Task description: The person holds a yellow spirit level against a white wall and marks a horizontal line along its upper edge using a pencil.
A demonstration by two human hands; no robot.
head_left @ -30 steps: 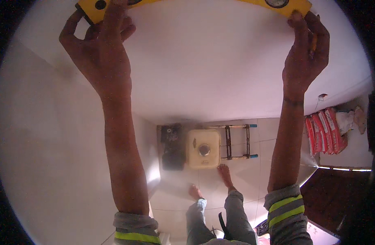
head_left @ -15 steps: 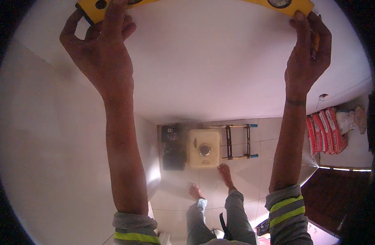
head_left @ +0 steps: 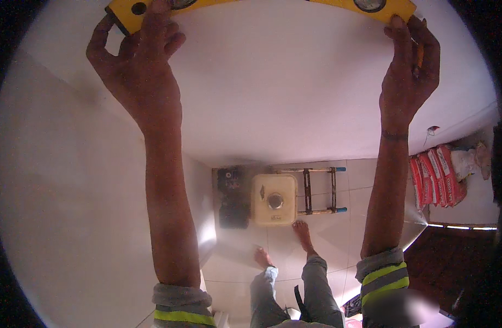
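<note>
A long yellow spirit level (head_left: 262, 4) lies flat against the white wall (head_left: 284, 82) at the top of the view, its upper part cut off by the frame edge. My left hand (head_left: 136, 71) presses its left end, fingers spread over the yellow body. Fingertips of my right hand (head_left: 409, 65) hold the level's right end, and a thin stick-like thing, perhaps a pencil, shows along those fingers. Both arms reach straight up, sleeves with yellow reflective bands at the elbows.
Far below are my bare feet (head_left: 303, 232) on a tiled floor. A cream box-shaped machine (head_left: 274, 199) with a black unit (head_left: 233, 197) and a metal frame (head_left: 319, 190) stands by the wall. Red-and-white sacks (head_left: 436, 183) are stacked at the right.
</note>
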